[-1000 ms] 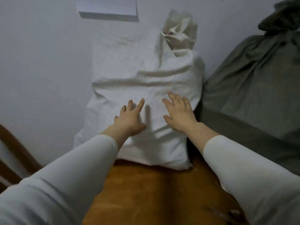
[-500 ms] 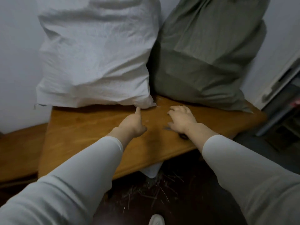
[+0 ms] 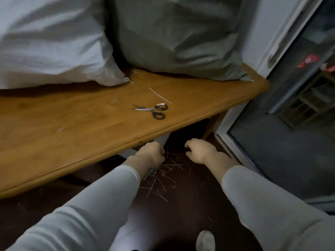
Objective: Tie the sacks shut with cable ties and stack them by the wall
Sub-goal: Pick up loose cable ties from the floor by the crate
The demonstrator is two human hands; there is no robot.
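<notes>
White sack point(image 3: 54, 42) and green sack point(image 3: 172, 37) sit side by side at the back of the surface point(image 3: 72, 124), so those look done. A second ago both hands were on the white one. Now they've dropped below the edge: left hand point(image 3: 150, 154) grips pale fabric point(image 3: 163, 140) under there, right hand point(image 3: 199, 151) curled, empty. Next sack, I'd guess.

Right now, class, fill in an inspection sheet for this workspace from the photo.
Surface: wooden table, lightly marked.
Job's things: white sack and grey-green sack side by side at the table's back; tops out of view.
Clutter: scissors and a white strip on the table; offcuts on the floor.
Grips: left hand grips pale fabric under the table edge; right hand curled, nothing seen in it.
Cables: nothing seen.
Surroundings: white door frame at right; dark floor.
</notes>
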